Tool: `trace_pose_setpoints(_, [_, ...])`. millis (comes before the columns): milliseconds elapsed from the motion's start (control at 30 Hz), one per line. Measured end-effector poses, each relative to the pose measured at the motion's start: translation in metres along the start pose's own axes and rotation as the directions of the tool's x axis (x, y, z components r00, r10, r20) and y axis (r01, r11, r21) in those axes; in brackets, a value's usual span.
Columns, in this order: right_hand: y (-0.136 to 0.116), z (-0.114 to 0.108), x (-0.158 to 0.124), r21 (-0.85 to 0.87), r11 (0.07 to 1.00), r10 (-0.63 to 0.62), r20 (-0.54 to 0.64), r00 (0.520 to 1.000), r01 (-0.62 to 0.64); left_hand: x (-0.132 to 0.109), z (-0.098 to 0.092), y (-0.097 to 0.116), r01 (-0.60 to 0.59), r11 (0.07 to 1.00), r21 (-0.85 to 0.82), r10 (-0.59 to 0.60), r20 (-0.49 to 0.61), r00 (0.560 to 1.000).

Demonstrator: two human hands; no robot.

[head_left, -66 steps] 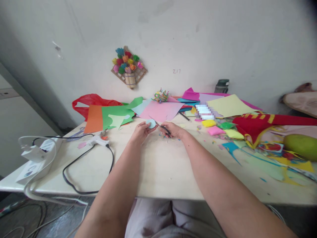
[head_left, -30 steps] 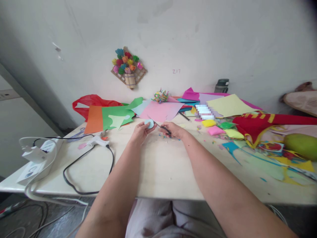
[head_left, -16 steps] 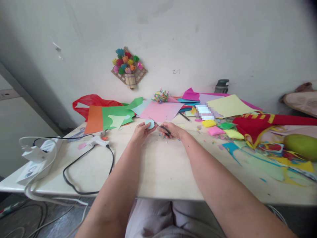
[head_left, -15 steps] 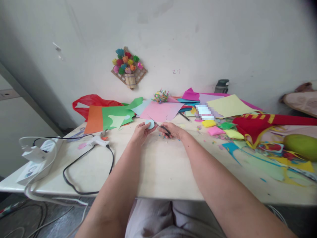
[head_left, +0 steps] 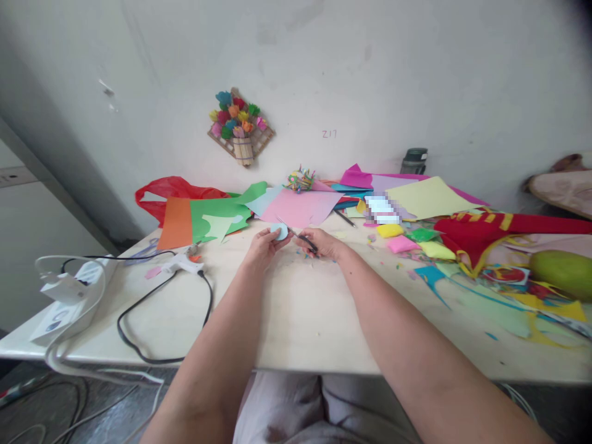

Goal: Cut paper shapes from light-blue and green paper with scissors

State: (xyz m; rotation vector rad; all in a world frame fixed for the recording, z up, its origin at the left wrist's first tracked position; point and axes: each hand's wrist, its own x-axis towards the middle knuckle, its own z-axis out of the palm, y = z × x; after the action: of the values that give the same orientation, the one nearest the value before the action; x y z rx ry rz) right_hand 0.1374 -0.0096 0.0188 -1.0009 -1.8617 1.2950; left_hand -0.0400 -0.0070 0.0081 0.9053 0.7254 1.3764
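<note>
Between the fingers of my left hand point(head_left: 264, 246) is a small light-blue paper piece point(head_left: 279, 231) with a rounded edge. My right hand point(head_left: 324, 242) grips a pair of scissors point(head_left: 307, 242) by its dark handles. The blades point up and left, against the right edge of the blue paper; whether they are apart there is too small to tell. Both hands are over the middle of the table, close together. Tiny coloured scraps lie under and beside my right hand. Behind the hands rests a pink sheet point(head_left: 300, 206).
A white glue gun point(head_left: 182, 262) with a black cord lies left, near a power strip point(head_left: 76, 299). Green point(head_left: 213, 216) and orange point(head_left: 174, 222) sheets lie behind it. To the right are a yellow packet point(head_left: 390, 230), a pink packet point(head_left: 402, 244), a red cloth piece point(head_left: 467, 237) and paper scraps.
Almost nothing differs. Both hands keep their places, with the blue paper and the scissors only very slightly shifted.
</note>
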Motion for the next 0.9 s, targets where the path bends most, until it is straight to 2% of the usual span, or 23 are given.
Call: trace_pose_setpoints(900, [0.0044, -0.001, 0.0028, 0.058, 0.998, 0.027, 0.032, 0.999, -0.029, 0.0029, -0.003, -0.0007, -0.059, 0.998, 0.026, 0.06, -0.031, 0.998])
